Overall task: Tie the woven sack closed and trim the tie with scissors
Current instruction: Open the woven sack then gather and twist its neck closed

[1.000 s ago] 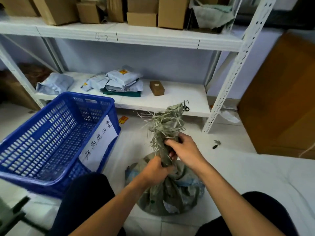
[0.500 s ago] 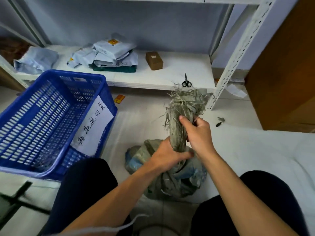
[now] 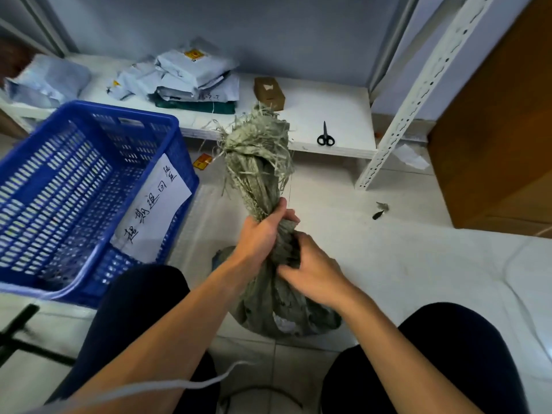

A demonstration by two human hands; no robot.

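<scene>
Head view: left hand (image 3: 260, 234) is clamping woven sack (image 3: 270, 307) neck, right hand (image 3: 316, 274) pinching beneath. Holding the twist tight is likely helping.

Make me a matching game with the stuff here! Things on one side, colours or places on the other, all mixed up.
Things: 1 scissors; 2 basket; 3 woven sack; 4 small box.
Clues: A blue, with a paper label; B neck gripped by the left hand; C brown, on the shelf; D black handles, near the shelf's front edge.
Pairs: 1-D; 2-A; 3-B; 4-C.
</scene>
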